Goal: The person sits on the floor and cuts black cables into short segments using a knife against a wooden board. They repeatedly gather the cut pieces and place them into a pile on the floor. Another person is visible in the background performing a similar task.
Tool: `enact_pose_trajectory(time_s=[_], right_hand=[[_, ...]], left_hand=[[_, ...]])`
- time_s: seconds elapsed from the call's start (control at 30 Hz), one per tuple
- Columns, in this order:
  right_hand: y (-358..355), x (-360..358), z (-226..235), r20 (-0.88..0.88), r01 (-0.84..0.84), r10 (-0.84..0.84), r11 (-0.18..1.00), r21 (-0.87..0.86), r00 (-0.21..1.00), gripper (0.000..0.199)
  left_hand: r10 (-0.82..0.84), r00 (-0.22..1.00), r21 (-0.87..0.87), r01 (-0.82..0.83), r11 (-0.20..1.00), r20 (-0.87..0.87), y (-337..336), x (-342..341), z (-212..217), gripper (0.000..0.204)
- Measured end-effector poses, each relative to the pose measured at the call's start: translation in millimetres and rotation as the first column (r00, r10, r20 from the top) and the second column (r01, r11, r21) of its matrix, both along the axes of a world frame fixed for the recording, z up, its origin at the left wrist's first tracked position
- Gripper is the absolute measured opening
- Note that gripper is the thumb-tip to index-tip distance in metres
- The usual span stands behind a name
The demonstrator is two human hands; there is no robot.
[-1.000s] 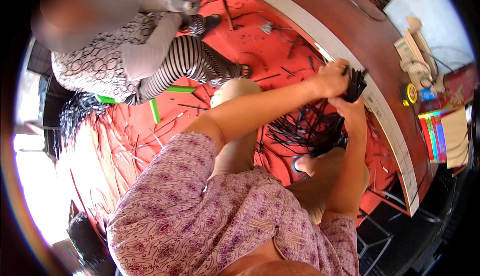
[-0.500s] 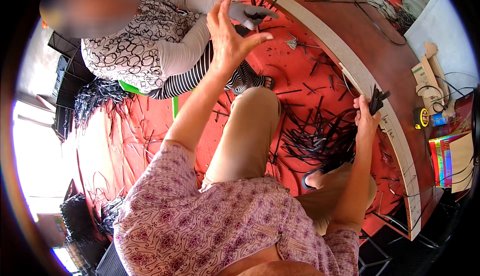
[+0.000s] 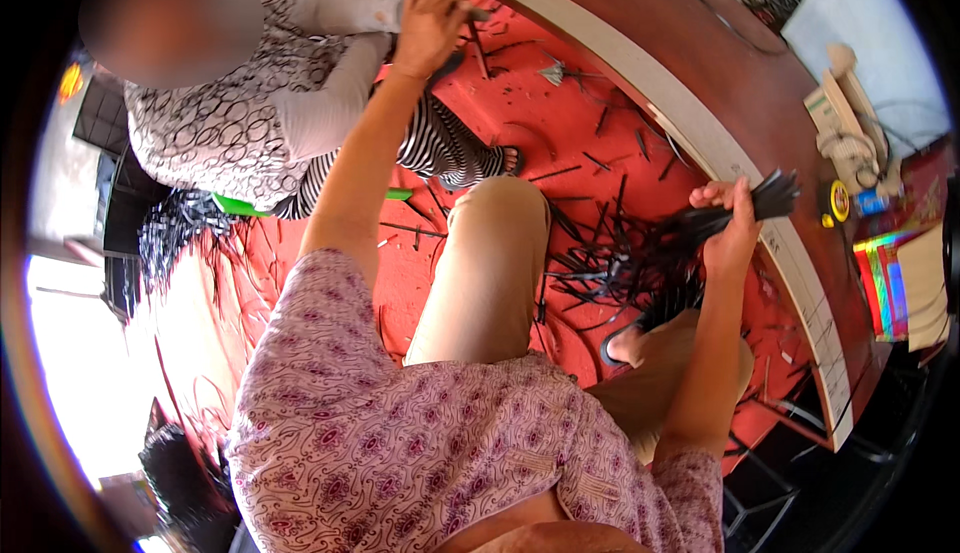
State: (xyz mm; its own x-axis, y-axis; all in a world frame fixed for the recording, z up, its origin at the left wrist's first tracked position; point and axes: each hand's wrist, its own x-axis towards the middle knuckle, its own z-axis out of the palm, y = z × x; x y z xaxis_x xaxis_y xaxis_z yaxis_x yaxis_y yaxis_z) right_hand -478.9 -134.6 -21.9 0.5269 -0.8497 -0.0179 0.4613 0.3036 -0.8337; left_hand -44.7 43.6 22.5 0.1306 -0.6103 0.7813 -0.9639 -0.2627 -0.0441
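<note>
My right hand is closed around a bundle of black strips, held over the long pale board at the table's curved edge. Cut ends stick out to the right of the fist, and long loose tails trail down to the left. My left hand reaches out to the upper left, its fingers curled, beside a co-worker's grey sleeve. A short dark piece shows just past those fingertips. What my left fingers hold is hidden, and the co-worker's hand is largely covered by mine.
A pale board runs along the brown table. On the table are a yellow tape measure, torn cardboard and shiny coloured packaging. Strip scraps lie across the red floor. The co-worker sits at upper left near a black strip heap.
My left hand has gone from spread to curled and moved slightly left, over the co-worker's hand. The bundle in my right hand has been drawn up, with more of its length showing.
</note>
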Motion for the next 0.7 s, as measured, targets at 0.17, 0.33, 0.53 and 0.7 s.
enact_pose_trajectory(time_s=[0.17, 0.33, 0.53, 0.7], right_hand=[[-19.5, -35.6, 5.0, 0.159, -0.021, 0.007, 0.996, 0.083, 0.987, 0.041], [-28.8, -65.6, 4.7, 0.084, 0.253, -0.266, 0.956, 0.146, 0.960, 0.042], [-33.9, -78.5, 4.8, 0.073, 0.352, -0.367, 0.922, 0.160, 0.927, 0.042], [-34.9, -90.5, 7.6, 0.081, 0.380, -0.398, 0.907, 0.179, 0.914, 0.042]], left_hand=[[-0.169, 0.700, -0.062, 0.175, 0.983, -0.694, -0.8, -58.0, 22.2, 0.055], [0.021, 0.746, 0.238, 0.185, 0.954, -0.665, -43.1, -153.8, 28.6, 0.048], [-0.428, 0.890, 0.412, 0.454, 0.790, -0.160, -79.7, -290.5, -6.7, 0.025], [-0.149, 0.875, 0.637, 0.443, 0.631, -0.460, -104.8, -353.7, -40.9, 0.034]])
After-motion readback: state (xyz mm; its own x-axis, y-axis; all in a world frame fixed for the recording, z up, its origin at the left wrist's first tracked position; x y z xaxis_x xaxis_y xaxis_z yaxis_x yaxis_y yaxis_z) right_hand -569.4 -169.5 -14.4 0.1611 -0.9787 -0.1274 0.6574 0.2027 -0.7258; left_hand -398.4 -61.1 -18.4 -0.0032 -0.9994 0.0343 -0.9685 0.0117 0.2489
